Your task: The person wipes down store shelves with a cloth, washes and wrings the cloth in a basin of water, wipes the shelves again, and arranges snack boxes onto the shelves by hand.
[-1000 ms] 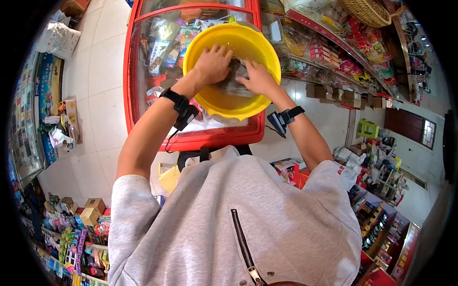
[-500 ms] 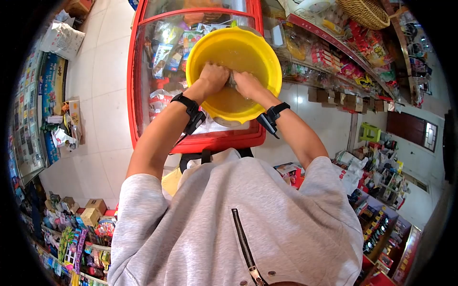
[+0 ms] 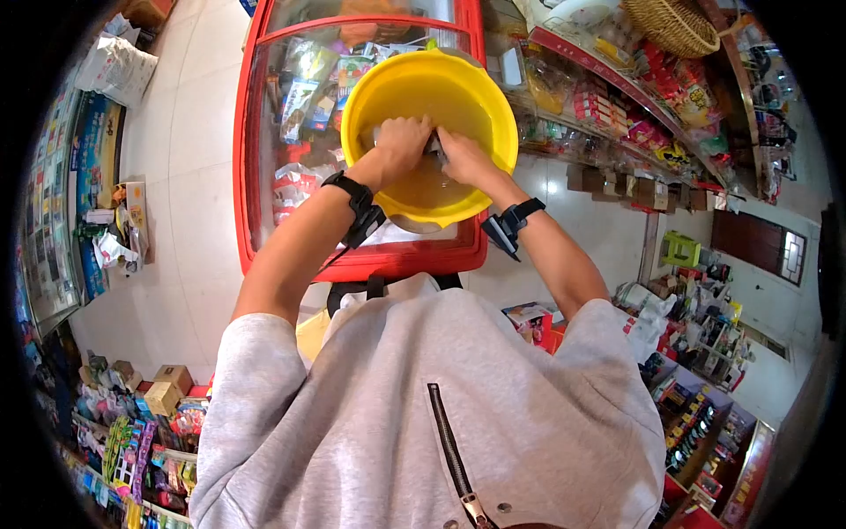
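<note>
A yellow basin (image 3: 507, 132) with murky brownish water rests on the glass top of a red-framed freezer (image 3: 388, 263). Inside it, my left hand (image 3: 405, 141) is closed, knuckles up, on a wet greyish cloth-like piece (image 3: 433, 148). Close beside it on the right, my right hand (image 3: 462, 157) is closed on the same piece, fingers pointing toward the left hand. Most of the piece is hidden by the hands and the water. Both wrists carry black straps with small devices.
Packaged goods lie under the freezer glass. Shelves of snacks (image 3: 648, 97) and a wicker basket (image 3: 674, 26) stand at the upper right, a green stool (image 3: 681, 249) at the right. Cardboard boxes (image 3: 162, 398) and more goods are at the lower left.
The dark grey piece, spread under open hands a second ago, is now bunched between closed hands. Since half a second ago, both hands have shifted slightly and more grey shows between them.
</note>
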Available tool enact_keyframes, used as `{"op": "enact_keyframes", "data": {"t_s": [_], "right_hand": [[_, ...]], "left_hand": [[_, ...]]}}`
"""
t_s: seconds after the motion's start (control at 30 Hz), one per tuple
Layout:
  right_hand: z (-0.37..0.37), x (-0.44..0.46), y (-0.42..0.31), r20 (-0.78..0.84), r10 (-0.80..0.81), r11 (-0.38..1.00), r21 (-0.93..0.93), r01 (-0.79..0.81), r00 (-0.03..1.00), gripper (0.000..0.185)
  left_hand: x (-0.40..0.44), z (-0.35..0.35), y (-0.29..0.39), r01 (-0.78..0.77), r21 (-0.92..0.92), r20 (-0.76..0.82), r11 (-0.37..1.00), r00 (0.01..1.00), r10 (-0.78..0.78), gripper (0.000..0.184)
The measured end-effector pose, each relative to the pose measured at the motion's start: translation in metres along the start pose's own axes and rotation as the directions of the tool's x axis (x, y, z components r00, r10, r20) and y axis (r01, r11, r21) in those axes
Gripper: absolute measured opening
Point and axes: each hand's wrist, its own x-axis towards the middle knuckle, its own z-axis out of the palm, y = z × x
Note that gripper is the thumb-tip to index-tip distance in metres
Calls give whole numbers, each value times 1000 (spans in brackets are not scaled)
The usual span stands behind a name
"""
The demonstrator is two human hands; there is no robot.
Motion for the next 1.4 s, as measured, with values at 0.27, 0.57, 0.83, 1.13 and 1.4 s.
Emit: {"op": "enact_keyframes", "data": {"t_s": [0.27, 0.57, 0.83, 1.13, 1.4], "right_hand": [[13, 13, 19, -38, -35, 992, 116, 40, 999, 46], [7, 14, 0, -32, 142, 979, -140, -145, 989, 11], [-6, 11, -9, -106, 158, 977, -128, -171, 982, 37], [5, 17, -20, -16, 254, 963, -86, -254, 967, 39], [8, 22, -12, 10, 313, 940, -146, -308, 950, 16]], "left_hand": [[8, 12, 12, 23, -119, -34, 993, 999, -28, 33], [16, 25, 8, 47, 5, 72, 999, 996, -47, 19], [6, 9, 13, 40, 93, -106, 995, 994, -30, 26], [7, 28, 20, 171, 11, -52, 985, 984, -171, 29], [7, 24, 15, 138, -29, -62, 990, 988, -139, 17]]}}
